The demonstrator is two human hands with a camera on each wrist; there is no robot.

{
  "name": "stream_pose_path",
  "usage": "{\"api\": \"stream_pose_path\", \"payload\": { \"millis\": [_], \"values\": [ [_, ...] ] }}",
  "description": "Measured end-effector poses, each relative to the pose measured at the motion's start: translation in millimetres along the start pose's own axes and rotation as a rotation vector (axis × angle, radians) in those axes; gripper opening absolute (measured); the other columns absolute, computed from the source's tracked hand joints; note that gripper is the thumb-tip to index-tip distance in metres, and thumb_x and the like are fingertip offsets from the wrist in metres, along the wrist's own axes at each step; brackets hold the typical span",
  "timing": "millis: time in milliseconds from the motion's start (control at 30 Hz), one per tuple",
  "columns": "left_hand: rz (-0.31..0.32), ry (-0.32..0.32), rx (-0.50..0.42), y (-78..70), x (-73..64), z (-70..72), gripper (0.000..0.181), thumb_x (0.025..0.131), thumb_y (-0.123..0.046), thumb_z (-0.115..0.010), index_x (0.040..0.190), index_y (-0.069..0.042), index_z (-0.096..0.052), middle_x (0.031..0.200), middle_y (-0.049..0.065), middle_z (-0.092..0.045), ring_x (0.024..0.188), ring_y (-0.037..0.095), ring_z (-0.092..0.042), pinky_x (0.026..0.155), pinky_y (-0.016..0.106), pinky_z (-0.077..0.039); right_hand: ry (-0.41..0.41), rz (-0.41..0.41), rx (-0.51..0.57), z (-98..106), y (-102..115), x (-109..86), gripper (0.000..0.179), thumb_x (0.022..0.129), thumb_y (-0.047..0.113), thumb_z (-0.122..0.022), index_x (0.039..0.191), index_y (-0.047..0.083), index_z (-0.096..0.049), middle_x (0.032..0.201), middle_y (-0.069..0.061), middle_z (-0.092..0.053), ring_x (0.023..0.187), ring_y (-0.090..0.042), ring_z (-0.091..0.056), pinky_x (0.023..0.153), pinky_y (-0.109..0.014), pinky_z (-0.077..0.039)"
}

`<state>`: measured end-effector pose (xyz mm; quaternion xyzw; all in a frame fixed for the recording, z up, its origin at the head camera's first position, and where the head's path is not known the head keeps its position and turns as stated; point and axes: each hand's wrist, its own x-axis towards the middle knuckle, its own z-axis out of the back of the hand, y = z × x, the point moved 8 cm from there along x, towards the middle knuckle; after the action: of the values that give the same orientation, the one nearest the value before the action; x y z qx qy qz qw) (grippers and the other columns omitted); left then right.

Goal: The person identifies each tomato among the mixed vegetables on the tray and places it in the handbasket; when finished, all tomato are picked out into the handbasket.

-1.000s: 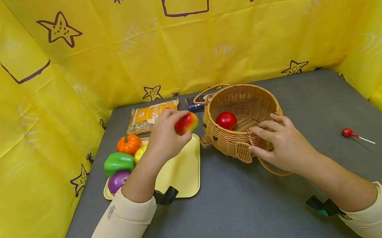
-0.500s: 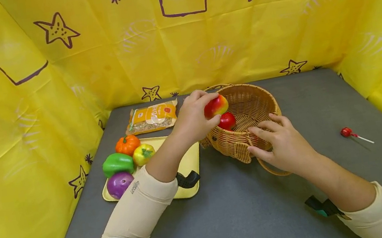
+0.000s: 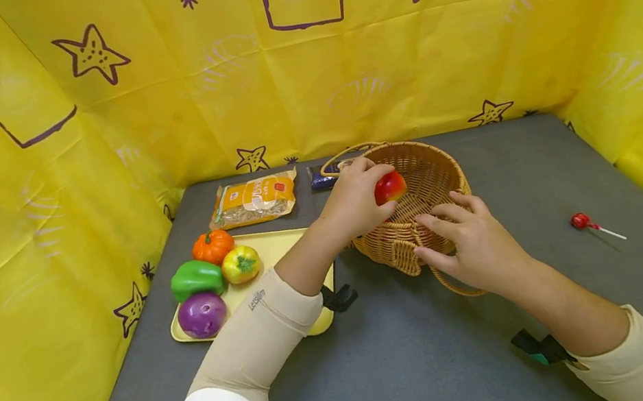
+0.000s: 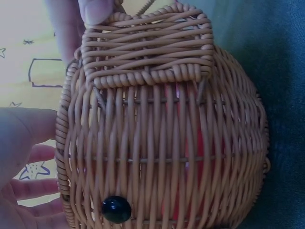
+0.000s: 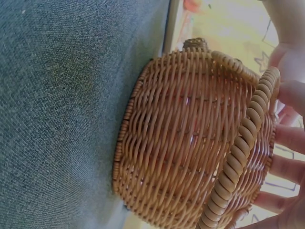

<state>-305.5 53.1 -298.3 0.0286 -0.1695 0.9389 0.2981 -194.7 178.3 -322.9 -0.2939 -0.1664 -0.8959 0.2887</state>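
My left hand (image 3: pixel 359 202) is over the mouth of the wicker basket (image 3: pixel 385 253), holding a red-and-yellow toy mango (image 3: pixel 391 186) between thumb and fingers. The mango is level with the basket's rim. My right hand (image 3: pixel 477 243) holds the near right side of that rim, its thumb outside by the woven ear and its fingers over the edge. In the left wrist view, red (image 4: pixel 202 143) shows through the gaps in the weave. The round red toy inside the basket is mostly hidden behind the left hand and the mango in the head view.
A yellow tray (image 3: pixel 284 241) on the left bears an orange pumpkin (image 3: pixel 213 246), a green pepper (image 3: pixel 196 279), a purple round vegetable (image 3: pixel 202 315) and a yellow pepper (image 3: pixel 241 264). Behind are an orange food bag (image 3: pixel 255 200) and a blue packet (image 3: pixel 324 176). A lollipop (image 3: pixel 580 221) lies right.
My left hand has carried the mango rightward from above the tray, then lowered it into the basket's mouth. The right hand has stayed on the rim, and the basket has not visibly moved.
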Motion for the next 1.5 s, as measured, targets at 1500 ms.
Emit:
{"api": "stream_pose_path", "payload": {
  "millis": [1500],
  "values": [
    [0.462, 0.123, 0.126, 164.2, -119.1, 13.0, 0.066, 0.093, -0.037, -0.070, 0.151, -0.013, -0.050, 0.157, 0.025, -0.035, 0.136, 0.052, -0.036, 0.100, 0.064, -0.048, 0.018, -0.031, 0.006, -1, -1, -0.8, 0.049, 0.076, 0.030, -0.086, 0.116, 0.002, -0.076, 0.105, -0.018, -0.072, 0.103, -0.037, -0.065, 0.109, -0.063, -0.036]
  ]
}}
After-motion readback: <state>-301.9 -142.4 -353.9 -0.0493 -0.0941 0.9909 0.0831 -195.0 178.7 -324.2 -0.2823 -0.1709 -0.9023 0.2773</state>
